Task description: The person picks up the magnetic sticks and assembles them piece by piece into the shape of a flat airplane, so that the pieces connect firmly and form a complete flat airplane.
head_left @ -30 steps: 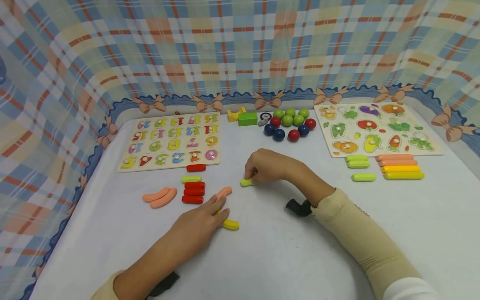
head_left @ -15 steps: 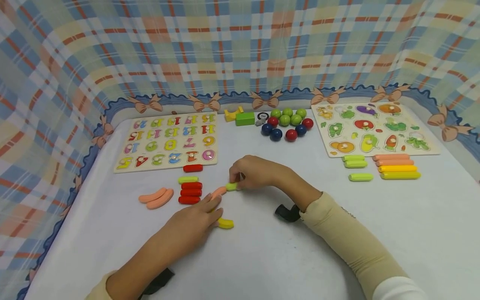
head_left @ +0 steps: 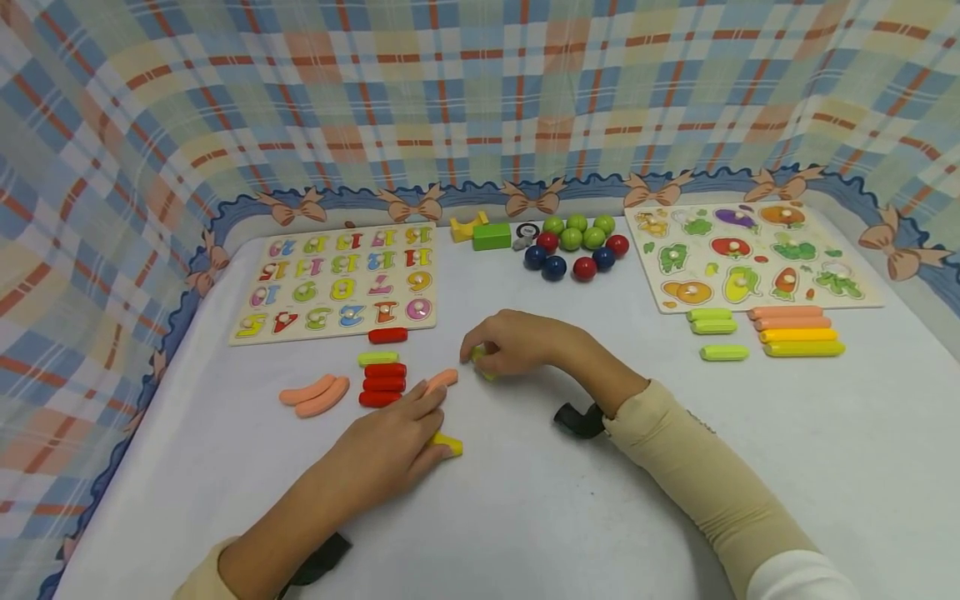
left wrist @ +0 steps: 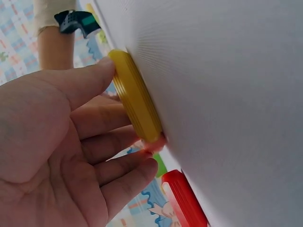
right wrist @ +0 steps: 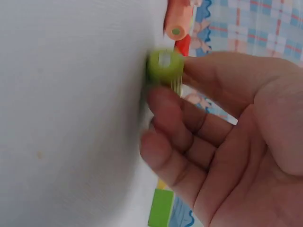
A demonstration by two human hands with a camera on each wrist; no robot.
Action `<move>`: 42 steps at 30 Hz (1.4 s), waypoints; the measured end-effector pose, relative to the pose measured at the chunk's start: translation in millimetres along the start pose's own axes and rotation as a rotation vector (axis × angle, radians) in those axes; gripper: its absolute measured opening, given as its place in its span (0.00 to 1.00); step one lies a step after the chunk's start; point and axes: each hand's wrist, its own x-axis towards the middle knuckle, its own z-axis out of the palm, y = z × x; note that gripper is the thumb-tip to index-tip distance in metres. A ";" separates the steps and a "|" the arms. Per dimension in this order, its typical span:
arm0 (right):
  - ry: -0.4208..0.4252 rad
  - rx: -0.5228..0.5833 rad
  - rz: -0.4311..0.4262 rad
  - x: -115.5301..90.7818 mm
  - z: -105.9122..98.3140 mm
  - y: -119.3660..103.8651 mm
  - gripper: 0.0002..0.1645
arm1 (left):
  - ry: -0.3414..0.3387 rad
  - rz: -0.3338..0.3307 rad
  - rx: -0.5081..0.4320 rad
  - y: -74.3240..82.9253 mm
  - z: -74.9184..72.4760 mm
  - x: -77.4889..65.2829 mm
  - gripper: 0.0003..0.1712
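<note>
Basically, L to R on the white table (head_left: 562,517): red sticks (head_left: 384,384); L hand (head_left: 386,446), partly open, pinching yellow piece (left wrist: 135,94); pink piece (head_left: 444,379) by its fingertips, contact unclear; R hand (head_left: 513,343), loosely curled, pinching green piece (right wrist: 164,66) near pink's end. Step's prob. positioning green; next move calls for a steady R pinch, L hand still.

Number board (head_left: 327,278) — 0 to 20
</note>
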 end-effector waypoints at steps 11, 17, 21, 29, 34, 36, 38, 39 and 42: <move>0.059 -0.086 0.075 -0.9 -3.2 1.5 0.08 | 0.098 0.016 0.049 -0.6 0.0 0.6 0.20; 0.070 -0.126 0.113 1.2 -1.1 -0.9 0.09 | 0.107 -0.004 0.019 1.3 -0.9 1.2 0.17; 0.088 -0.133 0.094 4.7 2.9 -1.9 0.08 | 0.089 -0.020 0.012 1.6 -1.4 1.6 0.18; 0.092 -0.126 0.060 3.2 2.1 -6.1 0.11 | 0.089 -0.026 0.010 2.0 -0.7 1.6 0.17; 0.245 -0.093 0.111 -7.0 -17.6 12.2 0.17 | 0.084 -0.027 0.017 3.0 0.0 1.4 0.19; 0.383 -0.112 0.177 -13.2 -27.1 24.4 0.18 | 0.081 -0.024 0.015 3.2 0.1 1.5 0.20; 0.503 -0.127 0.269 -18.4 -33.9 37.2 0.19 | 0.080 -0.019 0.014 3.1 0.0 1.7 0.20; 0.539 -0.124 0.316 -20.4 -36.2 43.2 0.20 | 0.079 -0.018 0.011 2.9 0.0 1.6 0.20; 0.550 -0.114 0.426 -22.5 -38.8 57.6 0.22 | 0.078 -0.017 0.006 2.7 0.1 1.1 0.19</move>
